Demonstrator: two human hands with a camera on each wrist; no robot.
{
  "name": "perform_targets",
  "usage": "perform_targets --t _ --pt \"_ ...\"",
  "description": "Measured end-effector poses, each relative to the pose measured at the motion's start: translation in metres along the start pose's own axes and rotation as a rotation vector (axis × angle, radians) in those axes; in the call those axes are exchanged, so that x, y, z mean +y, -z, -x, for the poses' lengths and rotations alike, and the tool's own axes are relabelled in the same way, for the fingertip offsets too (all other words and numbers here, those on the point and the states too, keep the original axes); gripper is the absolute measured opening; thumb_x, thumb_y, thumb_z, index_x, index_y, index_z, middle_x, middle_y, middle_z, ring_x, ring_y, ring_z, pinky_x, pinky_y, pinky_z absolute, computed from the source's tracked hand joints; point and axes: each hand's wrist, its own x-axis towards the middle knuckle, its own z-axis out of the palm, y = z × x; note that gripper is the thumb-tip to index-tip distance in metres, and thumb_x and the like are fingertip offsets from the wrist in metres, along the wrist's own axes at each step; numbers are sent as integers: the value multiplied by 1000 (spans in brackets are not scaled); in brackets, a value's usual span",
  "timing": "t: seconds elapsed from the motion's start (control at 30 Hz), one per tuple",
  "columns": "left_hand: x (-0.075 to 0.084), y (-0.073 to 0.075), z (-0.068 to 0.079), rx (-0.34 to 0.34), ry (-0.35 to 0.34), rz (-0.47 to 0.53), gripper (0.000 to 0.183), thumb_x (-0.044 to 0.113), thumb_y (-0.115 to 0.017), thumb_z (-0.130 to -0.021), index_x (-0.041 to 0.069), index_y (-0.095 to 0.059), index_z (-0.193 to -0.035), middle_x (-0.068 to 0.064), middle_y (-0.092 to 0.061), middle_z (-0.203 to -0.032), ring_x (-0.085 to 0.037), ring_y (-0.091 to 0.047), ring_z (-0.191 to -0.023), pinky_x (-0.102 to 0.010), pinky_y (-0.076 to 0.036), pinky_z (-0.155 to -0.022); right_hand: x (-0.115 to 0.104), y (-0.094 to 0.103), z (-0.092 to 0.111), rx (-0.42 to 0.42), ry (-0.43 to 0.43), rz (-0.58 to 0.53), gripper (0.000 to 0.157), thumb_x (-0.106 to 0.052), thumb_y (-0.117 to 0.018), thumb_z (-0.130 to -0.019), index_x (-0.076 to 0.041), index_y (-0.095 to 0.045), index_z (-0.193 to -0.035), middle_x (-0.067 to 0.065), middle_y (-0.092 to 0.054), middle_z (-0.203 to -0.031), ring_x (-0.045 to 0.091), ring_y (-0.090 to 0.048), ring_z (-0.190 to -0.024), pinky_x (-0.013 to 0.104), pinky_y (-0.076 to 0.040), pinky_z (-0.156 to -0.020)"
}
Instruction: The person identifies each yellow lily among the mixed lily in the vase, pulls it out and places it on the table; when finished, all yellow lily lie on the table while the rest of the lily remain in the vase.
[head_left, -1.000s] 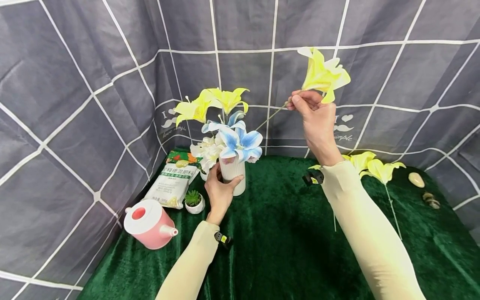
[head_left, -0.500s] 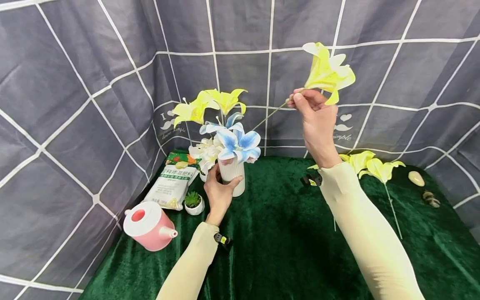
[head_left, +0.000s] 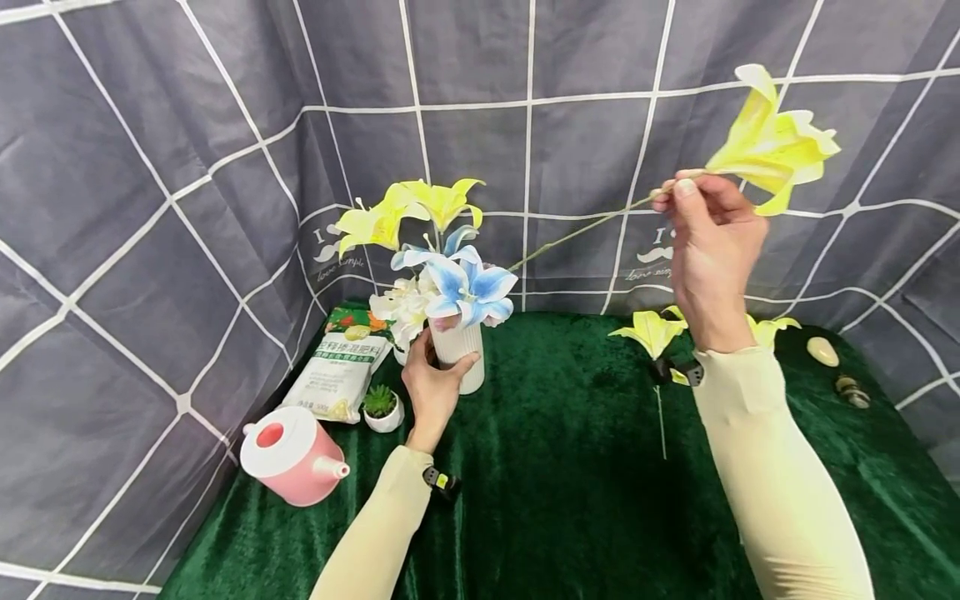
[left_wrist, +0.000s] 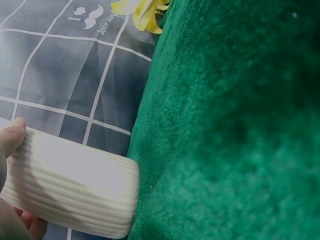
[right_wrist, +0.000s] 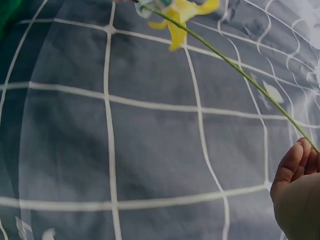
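In the head view my left hand (head_left: 433, 390) grips the white ribbed vase (head_left: 472, 362), which stands upright; the left wrist view shows thumb and fingers around the vase (left_wrist: 80, 182). Yellow lilies (head_left: 442, 202), blue-and-white lilies (head_left: 471, 289) and white flowers (head_left: 405, 308) fill it. Up to the right, my right hand (head_left: 716, 250) pinches another yellow lily (head_left: 783, 150) just below its bloom. Its long stem (head_left: 585, 227) slants down left, and the lower end is hidden behind the blue blooms. The right wrist view shows this green stem (right_wrist: 240, 71) running from the fingers.
Left of the vase are a fertilizer bag (head_left: 337, 375), a small potted succulent (head_left: 382, 407) and a pink watering can (head_left: 292, 458). More yellow lilies (head_left: 649, 333) lie on the green cloth (head_left: 570, 483) at right, near two stones (head_left: 822, 351). A grey grid curtain (head_left: 585, 50) stands behind.
My right hand has moved right with the yellow lily, and more of its stem shows at a flatter slant. The left hand stays on the vase; the view has shifted slightly.
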Motion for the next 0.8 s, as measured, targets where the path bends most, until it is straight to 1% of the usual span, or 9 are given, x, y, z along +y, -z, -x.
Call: perform_targets --t 0.1,0.2,0.3,0.37,0.43,0.53,0.6,0.67,0.8 --pt "0 0 1 -5 4 -8 80 36 -93 -71 10 -58 -139 -14 -67 -130 -34 -68 -116 -51 -57 -98 -16 6 -3 3 24 6 7 24 -65 -82 21 -67 -88 26 -72 -84 34 -70 -70 37 -60 -67" --pt "1 -1 1 -10 7 -20 80 36 -92 -71 11 -58 -139 -14 -66 -131 -34 -68 -117 -51 -57 -98 -30 12 -3 -38 44 88 8 22 -65 -84 25 -64 -91 27 -71 -82 32 -69 -69 36 -60 -67" --pt "2 -1 1 -13 15 -20 80 36 -92 -72 12 -57 -140 -13 -66 -132 -32 -68 -118 -50 -56 -99 -40 19 0 -101 32 203 13 19 -65 -86 28 -62 -94 25 -72 -81 30 -69 -69 34 -60 -69" --pt "2 -1 0 -10 18 -18 79 35 -92 -72 13 -58 -139 -12 -66 -132 -31 -68 -118 -50 -56 -99 -44 24 3 -134 -8 254 14 18 -65 -86 28 -62 -96 24 -73 -83 29 -70 -70 32 -60 -71" --pt "3 -1 0 -9 20 -15 79 35 -92 -71 13 -58 -139 -12 -66 -132 -31 -68 -118 -50 -56 -99 -46 29 6 -154 -74 296 13 18 -65 -87 26 -63 -96 22 -74 -85 28 -71 -71 30 -61 -72" --pt "3 0 0 -7 18 -14 78 34 -92 -71 13 -58 -138 -12 -66 -131 -32 -68 -118 -50 -56 -99 -44 39 11 -168 -170 395 10 16 -65 -88 21 -68 -95 17 -76 -85 23 -72 -71 26 -61 -71" --pt "3 0 0 -9 16 -15 78 34 -92 -72 13 -58 -139 -12 -66 -131 -32 -68 -117 -50 -56 -99 -40 45 15 -167 -233 501 8 11 -68 -88 15 -72 -94 10 -77 -84 17 -73 -70 22 -60 -71" --pt "3 0 0 -9 16 -13 79 33 -92 -72 13 -57 -139 -13 -65 -131 -33 -68 -117 -51 -56 -98 -33 51 21 -168 -287 641 7 5 -72 -88 8 -76 -93 2 -78 -81 11 -71 -68 17 -58 -69" --pt "3 0 1 -8 20 -1 79 32 -93 -71 13 -57 -139 -14 -65 -131 -35 -67 -116 -54 -56 -98 -14 67 35 -171 -425 861 6 -5 -75 -89 -3 -79 -94 -11 -76 -76 2 -67 -63 14 -55 -65"
